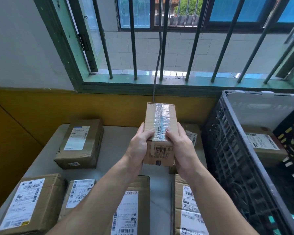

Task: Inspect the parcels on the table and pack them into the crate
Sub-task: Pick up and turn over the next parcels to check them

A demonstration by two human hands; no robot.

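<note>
Forearms stretch forward side by side over the table (119, 146), wrists level and palms facing each other. The left hand (139, 146) and right hand (182, 147) grip the near end of one taped parcel (160, 119) between them. Both thumbs lie on its top face beside the tape strip, and the fingers are out of sight round its sides. The taped parcel is held up above the table, long axis pointing away from the person, just left of the crate (227, 158). Six others lie on the table: one far-left parcel (78, 143), four near-row parcels (31, 204), and one half-hidden parcel (191, 134) behind the right hand. One crated parcel (261, 144) sits inside the crate.
</note>
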